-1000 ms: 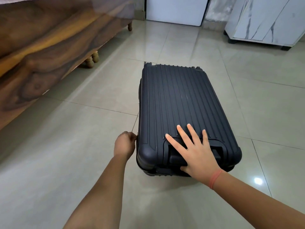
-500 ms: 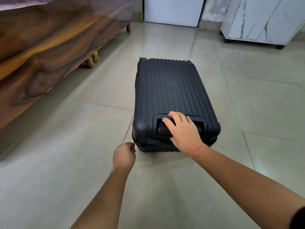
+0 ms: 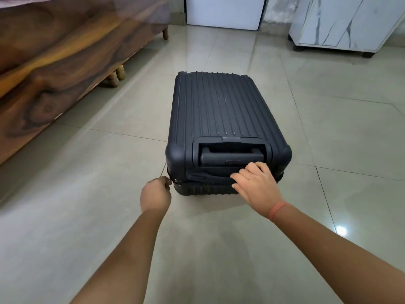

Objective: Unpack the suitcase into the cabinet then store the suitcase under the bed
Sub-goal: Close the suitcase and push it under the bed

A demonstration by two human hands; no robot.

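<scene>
Just the one head view, looking down at the floor (image 3: 87, 216).

The suitcase (image 3: 219, 110) lies flat on the tiles, zipped up, with its pull-out handle (image 3: 230, 157) end towards the person. The bed (image 3: 54, 62) runs along the left and the cabinet (image 3: 341, 20) sits at the far right, well apart from the case.

The left hand (image 3: 155, 194) is closed in a pinch right at the near left corner of the case. I'm fairly sure that's the zip pull (image 3: 170, 179) between the fingertips, but it's tiny. The right hand (image 3: 256, 187) has its fingers curled onto the near end by the seam, clamped there to brace the case. So I'd say this is the unzipping step, with nothing unpacked yet.

What could go wrong:
- The corner is the tight bit of the zip track. Pull at a bad angle and the slider may jam or the pull could pop out of that small pinch.
- The tiles look glossy. If the right hand eases off, the whole case will probably skate towards the person instead of the zip running.
- The right fingers sit right on the seam, so the zip will run into them unless that hand shifts.

Room-wise it's decent. There's bare tile on all four sides, a clear strip between the case's left edge and the bed, and more open floor off its right edge for the lid to flop over. The gap under the bed, by its legs, looks low, and I can't tell from here if the case will slide under.
</scene>
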